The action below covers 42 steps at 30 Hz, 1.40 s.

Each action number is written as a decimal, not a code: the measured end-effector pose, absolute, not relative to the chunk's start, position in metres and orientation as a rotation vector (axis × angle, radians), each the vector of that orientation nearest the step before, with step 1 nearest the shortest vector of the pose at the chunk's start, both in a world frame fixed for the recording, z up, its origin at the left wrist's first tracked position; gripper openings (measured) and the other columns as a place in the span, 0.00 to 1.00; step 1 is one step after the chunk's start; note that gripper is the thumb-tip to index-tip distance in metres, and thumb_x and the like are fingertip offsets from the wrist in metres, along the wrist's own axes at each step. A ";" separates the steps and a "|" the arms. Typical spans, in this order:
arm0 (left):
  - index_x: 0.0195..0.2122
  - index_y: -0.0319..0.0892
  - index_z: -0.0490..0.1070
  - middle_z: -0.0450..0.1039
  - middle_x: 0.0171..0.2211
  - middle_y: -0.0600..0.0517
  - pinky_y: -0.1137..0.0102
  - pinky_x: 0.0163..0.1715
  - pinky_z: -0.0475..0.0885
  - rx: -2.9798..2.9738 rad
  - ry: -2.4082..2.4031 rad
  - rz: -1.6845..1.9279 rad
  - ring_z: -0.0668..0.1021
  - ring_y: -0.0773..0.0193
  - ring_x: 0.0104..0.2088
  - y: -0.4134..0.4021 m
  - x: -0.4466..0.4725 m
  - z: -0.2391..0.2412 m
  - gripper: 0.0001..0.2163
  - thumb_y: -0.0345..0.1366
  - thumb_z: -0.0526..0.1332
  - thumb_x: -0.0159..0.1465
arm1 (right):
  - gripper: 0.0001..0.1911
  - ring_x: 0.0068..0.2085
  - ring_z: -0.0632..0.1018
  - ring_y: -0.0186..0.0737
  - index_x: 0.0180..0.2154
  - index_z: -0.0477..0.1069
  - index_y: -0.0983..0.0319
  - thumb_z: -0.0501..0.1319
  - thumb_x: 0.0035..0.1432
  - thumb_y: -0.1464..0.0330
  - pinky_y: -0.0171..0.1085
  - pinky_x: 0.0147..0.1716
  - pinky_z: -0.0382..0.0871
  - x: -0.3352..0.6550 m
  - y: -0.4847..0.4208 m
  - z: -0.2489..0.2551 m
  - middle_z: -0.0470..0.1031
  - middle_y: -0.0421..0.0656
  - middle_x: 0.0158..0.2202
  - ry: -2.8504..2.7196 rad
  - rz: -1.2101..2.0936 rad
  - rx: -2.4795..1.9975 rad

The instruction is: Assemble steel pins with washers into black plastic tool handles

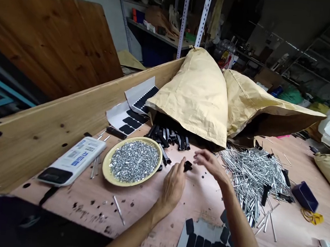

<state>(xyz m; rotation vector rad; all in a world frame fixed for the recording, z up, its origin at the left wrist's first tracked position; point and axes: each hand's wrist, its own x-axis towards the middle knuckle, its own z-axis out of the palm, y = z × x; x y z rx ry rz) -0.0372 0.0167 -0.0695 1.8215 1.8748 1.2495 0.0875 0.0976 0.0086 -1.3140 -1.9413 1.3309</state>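
Note:
My left hand [174, 183] is closed, with a small black plastic part [188, 166] at its fingertips. Just right of that part is my right hand [209, 164], its fingers loosely bent and apart, with nothing visible in them. A cream plate [107, 175] full of small shiny metal nuts or washers [133, 162] sits left of my hands. Behind them, several black plastic pieces [168, 136] spill from the mouth of a tan paper sack [195, 99]. Beside my right forearm lies a heap of thin metal rods [252, 172], with a few black pieces on it.
A white power bank [73, 162] with a cable lies at left, by a wooden side board [67, 125]. Sheets of black pads [198, 244] lie in front and behind the plate. At right are a second sack [250, 94] and a purple box [304, 196].

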 end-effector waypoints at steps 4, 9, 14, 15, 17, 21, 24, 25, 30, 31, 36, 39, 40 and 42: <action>0.51 0.42 0.68 0.75 0.45 0.43 0.64 0.42 0.73 1.253 1.764 1.442 0.77 0.55 0.46 0.019 -0.046 -0.063 0.16 0.39 0.54 0.64 | 0.16 0.39 0.78 0.45 0.40 0.68 0.63 0.57 0.57 0.58 0.42 0.38 0.69 0.036 0.136 -0.004 0.76 0.48 0.38 -1.763 0.739 -1.867; 0.44 0.39 0.70 0.68 0.22 0.56 0.73 0.22 0.67 0.652 1.412 1.409 0.71 0.68 0.21 0.014 -0.049 -0.043 0.20 0.50 0.56 0.60 | 0.14 0.43 0.78 0.50 0.44 0.68 0.63 0.60 0.56 0.65 0.42 0.39 0.67 0.004 0.141 -0.012 0.77 0.52 0.42 -2.053 0.491 -2.088; 0.39 0.37 0.71 0.70 0.24 0.55 0.75 0.21 0.65 0.353 1.236 1.414 0.70 0.71 0.22 0.021 -0.051 -0.037 0.24 0.54 0.64 0.51 | 0.13 0.32 0.77 0.42 0.39 0.71 0.63 0.60 0.51 0.64 0.37 0.31 0.67 0.043 0.108 -0.015 0.77 0.43 0.29 -1.864 0.735 -1.905; 0.36 0.37 0.72 0.72 0.26 0.52 0.75 0.22 0.66 0.355 1.227 1.404 0.72 0.70 0.24 0.023 -0.049 -0.038 0.23 0.53 0.64 0.51 | 0.13 0.29 0.76 0.40 0.38 0.71 0.63 0.60 0.50 0.64 0.36 0.29 0.67 0.052 0.097 -0.015 0.75 0.41 0.27 -1.822 0.829 -1.845; 0.34 0.36 0.73 0.74 0.28 0.49 0.74 0.26 0.68 0.399 1.177 1.360 0.75 0.66 0.28 0.025 -0.044 -0.041 0.22 0.53 0.64 0.51 | 0.15 0.27 0.74 0.37 0.39 0.71 0.63 0.60 0.49 0.63 0.34 0.27 0.65 0.065 0.075 -0.017 0.73 0.38 0.25 -1.775 0.972 -1.749; 0.33 0.34 0.75 0.77 0.28 0.46 0.68 0.36 0.72 0.493 1.028 1.208 0.78 0.58 0.34 0.021 -0.038 -0.045 0.22 0.52 0.64 0.53 | 0.16 0.26 0.71 0.35 0.39 0.69 0.62 0.61 0.49 0.60 0.34 0.27 0.64 0.078 0.039 -0.018 0.71 0.38 0.27 -1.774 1.012 -1.633; 0.35 0.36 0.76 0.78 0.33 0.44 0.63 0.43 0.72 0.651 1.176 1.260 0.79 0.55 0.40 0.014 -0.043 -0.044 0.18 0.47 0.61 0.57 | 0.14 0.25 0.70 0.35 0.36 0.68 0.61 0.53 0.57 0.57 0.33 0.25 0.64 0.089 0.024 -0.018 0.68 0.39 0.25 -1.770 1.089 -1.612; 0.37 0.37 0.76 0.79 0.35 0.44 0.62 0.46 0.71 0.733 1.264 1.302 0.78 0.54 0.42 0.011 -0.045 -0.044 0.15 0.45 0.61 0.58 | 0.14 0.25 0.69 0.35 0.33 0.67 0.60 0.51 0.59 0.58 0.33 0.25 0.64 0.095 0.021 -0.018 0.67 0.39 0.25 -1.809 1.068 -1.645; 0.41 0.45 0.77 0.78 0.45 0.48 0.59 0.52 0.68 1.237 1.196 1.219 0.76 0.55 0.49 -0.002 -0.044 -0.047 0.15 0.28 0.62 0.52 | 0.16 0.22 0.69 0.35 0.31 0.65 0.59 0.45 0.64 0.59 0.33 0.22 0.62 0.112 0.011 -0.019 0.65 0.38 0.23 -1.899 0.849 -1.809; 0.39 0.46 0.77 0.79 0.43 0.48 0.60 0.51 0.69 1.280 1.140 1.158 0.77 0.56 0.47 -0.003 -0.041 -0.048 0.15 0.27 0.61 0.51 | 0.18 0.21 0.69 0.35 0.34 0.65 0.59 0.43 0.65 0.58 0.33 0.21 0.62 0.112 0.013 -0.020 0.65 0.37 0.23 -1.867 0.873 -1.796; 0.29 0.42 0.76 0.78 0.30 0.50 0.66 0.39 0.74 0.954 1.185 1.088 0.79 0.58 0.35 0.002 -0.030 -0.052 0.08 0.29 0.66 0.46 | 0.23 0.28 0.73 0.37 0.39 0.67 0.62 0.39 0.67 0.56 0.35 0.25 0.66 0.107 0.065 -0.025 0.70 0.43 0.30 -1.916 0.698 -1.822; 0.29 0.38 0.75 0.73 0.22 0.54 0.69 0.28 0.74 0.555 1.126 1.029 0.76 0.65 0.23 0.005 -0.030 -0.054 0.11 0.35 0.69 0.44 | 0.14 0.41 0.72 0.47 0.39 0.69 0.63 0.50 0.64 0.62 0.40 0.34 0.67 0.105 0.108 -0.027 0.71 0.52 0.40 -2.025 0.189 -2.025; 0.30 0.38 0.75 0.72 0.21 0.54 0.69 0.26 0.74 0.470 1.104 1.033 0.74 0.67 0.21 0.006 -0.032 -0.053 0.13 0.37 0.69 0.44 | 0.11 0.43 0.71 0.50 0.39 0.70 0.64 0.52 0.62 0.65 0.42 0.36 0.66 0.105 0.118 -0.027 0.70 0.55 0.43 -2.055 0.068 -2.104; 0.28 0.37 0.74 0.72 0.21 0.54 0.70 0.24 0.73 0.445 1.129 1.087 0.74 0.67 0.21 0.005 -0.036 -0.051 0.14 0.40 0.70 0.43 | 0.08 0.44 0.71 0.53 0.38 0.70 0.65 0.55 0.59 0.70 0.45 0.38 0.65 0.107 0.128 -0.024 0.71 0.58 0.43 -2.113 -0.067 -2.216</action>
